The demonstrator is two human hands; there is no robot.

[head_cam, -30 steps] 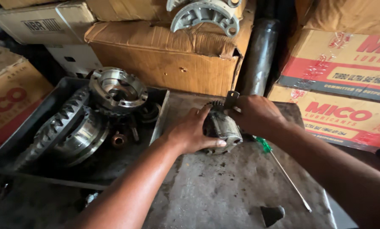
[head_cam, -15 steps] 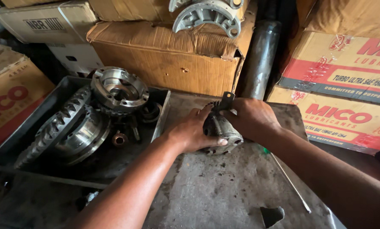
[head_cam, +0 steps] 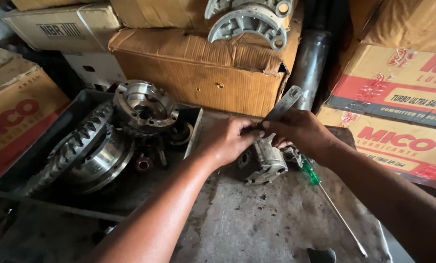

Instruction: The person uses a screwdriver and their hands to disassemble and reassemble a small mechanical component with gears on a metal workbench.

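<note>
The top of the grey metal housing (head_cam: 262, 163) is covered by the left hand (head_cam: 227, 141) and the right hand (head_cam: 300, 131); how it is gripped cannot be told. The lower end of the flat metal tool (head_cam: 282, 105) is hidden between the fingers. The green-handled screwdriver (head_cam: 325, 195) is partly hidden under the right wrist. A dark object (head_cam: 321, 254) is cut off by the bottom edge. The curved castings (head_cam: 249, 19) are cut by the top edge. The tray (head_cam: 33, 160) is lost in shadow at lower left.
</note>
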